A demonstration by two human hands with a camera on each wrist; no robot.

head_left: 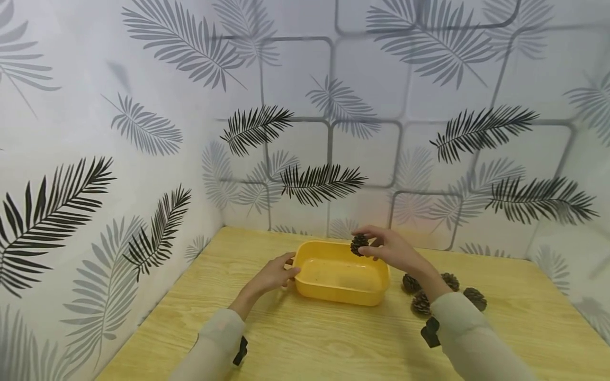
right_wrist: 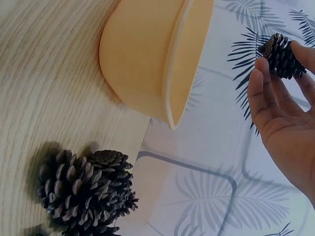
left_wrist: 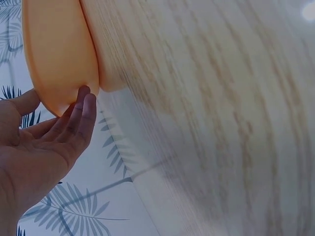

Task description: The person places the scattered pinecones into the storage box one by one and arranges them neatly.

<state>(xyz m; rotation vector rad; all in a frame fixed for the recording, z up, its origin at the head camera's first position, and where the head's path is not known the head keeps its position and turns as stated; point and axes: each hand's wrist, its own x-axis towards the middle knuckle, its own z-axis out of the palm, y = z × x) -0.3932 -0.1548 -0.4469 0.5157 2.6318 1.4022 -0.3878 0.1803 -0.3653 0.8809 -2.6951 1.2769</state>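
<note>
A yellow plastic tub [head_left: 339, 295] stands on the wooden table [head_left: 305, 344], empty inside. My right hand [head_left: 381, 247] pinches a dark pine cone [head_left: 359, 244] in its fingertips, held above the tub's far right corner. In the right wrist view the same pine cone [right_wrist: 281, 55] sits at the tips of my fingers [right_wrist: 260, 88], beside the tub [right_wrist: 147, 64]. My left hand [head_left: 278, 272] rests with straight fingers against the tub's left end. The left wrist view shows those fingers [left_wrist: 81, 115] touching the tub's rim [left_wrist: 59, 54].
Several more pine cones [head_left: 421, 303] lie on the table right of the tub, partly behind my right forearm; they also show as pine cones [right_wrist: 86, 189] in the right wrist view. Leaf-patterned walls [head_left: 143, 132] close the table's left and back sides.
</note>
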